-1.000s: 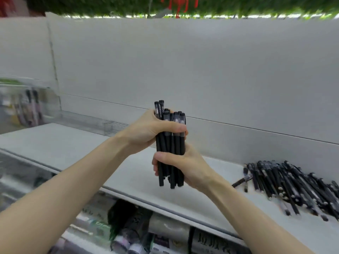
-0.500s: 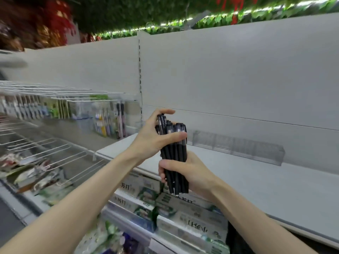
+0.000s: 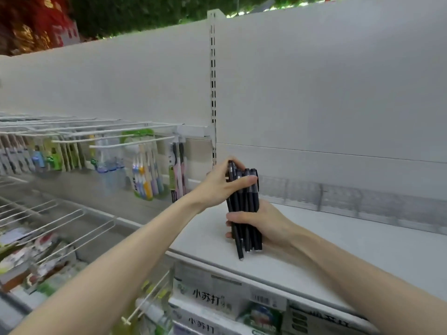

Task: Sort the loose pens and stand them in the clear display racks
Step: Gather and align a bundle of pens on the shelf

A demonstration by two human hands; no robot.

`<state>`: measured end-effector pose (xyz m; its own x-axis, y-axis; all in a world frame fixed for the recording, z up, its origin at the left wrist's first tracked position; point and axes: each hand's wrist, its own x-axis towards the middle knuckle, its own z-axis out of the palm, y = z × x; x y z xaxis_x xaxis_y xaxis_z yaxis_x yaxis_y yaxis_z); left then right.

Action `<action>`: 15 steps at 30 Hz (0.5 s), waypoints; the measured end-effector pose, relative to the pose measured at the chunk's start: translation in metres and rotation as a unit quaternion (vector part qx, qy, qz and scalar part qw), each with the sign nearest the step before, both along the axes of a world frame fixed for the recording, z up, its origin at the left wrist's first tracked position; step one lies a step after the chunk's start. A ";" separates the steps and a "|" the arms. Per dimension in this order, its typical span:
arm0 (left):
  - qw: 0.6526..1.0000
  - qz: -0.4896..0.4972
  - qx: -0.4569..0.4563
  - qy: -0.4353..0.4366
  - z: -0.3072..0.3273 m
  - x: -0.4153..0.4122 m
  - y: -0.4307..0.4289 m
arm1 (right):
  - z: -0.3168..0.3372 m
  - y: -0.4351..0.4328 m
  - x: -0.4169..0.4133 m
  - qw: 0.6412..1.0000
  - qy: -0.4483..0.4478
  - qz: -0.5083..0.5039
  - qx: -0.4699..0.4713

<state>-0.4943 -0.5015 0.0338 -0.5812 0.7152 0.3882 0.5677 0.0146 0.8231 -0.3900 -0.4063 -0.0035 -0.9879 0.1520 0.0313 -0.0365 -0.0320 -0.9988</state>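
The left grip (image 3: 212, 187) is closed round the top of the pens (image 3: 244, 205), with the thumb laid across the front and the fingers curled behind the caps. The right grip (image 3: 268, 226) is clenched round the lower half, thumb in front. The bundle is thus held nearly upright between the 2 grips, above the front left part of the shelf (image 3: 338, 250). The clear rack (image 3: 362, 201) is set against the back panel, beyond the bundle and to its right, apart from it.

The lower ends stick out below the right grip. 1 pen hangs lower than the rest, and whether its tip touches the shelf cannot be told.

The pens are judged light and stiff, with smooth barrels that would slide against each other. A loosened squeeze would probably let the low pen drop out and the others splay. The bundle is best held round the middle of the barrels, as it is by the right grip. A single pen would be better pinched near its cap, so that the lower end can be guided into a slot. The rack looks thin and light, and could be nudged by a careless push.
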 end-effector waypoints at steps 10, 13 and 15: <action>0.984 -0.169 -0.047 -0.042 -0.027 -0.076 0.045 | -0.008 0.001 -0.044 0.967 -0.011 -0.150 0.205; 0.979 -0.198 -0.044 -0.034 -0.034 -0.083 0.049 | -0.014 0.004 -0.048 0.907 -0.069 -0.224 0.349; 0.975 -0.214 -0.043 -0.042 -0.043 -0.092 0.050 | -0.017 0.006 -0.050 0.835 -0.136 -0.281 0.452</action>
<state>-0.5862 -0.4517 -0.0090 -0.2500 0.9268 0.2803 0.4683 -0.1377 0.8728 -0.4400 -0.4002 -0.0209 -0.7578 0.6299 0.1698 0.4409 0.6863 -0.5784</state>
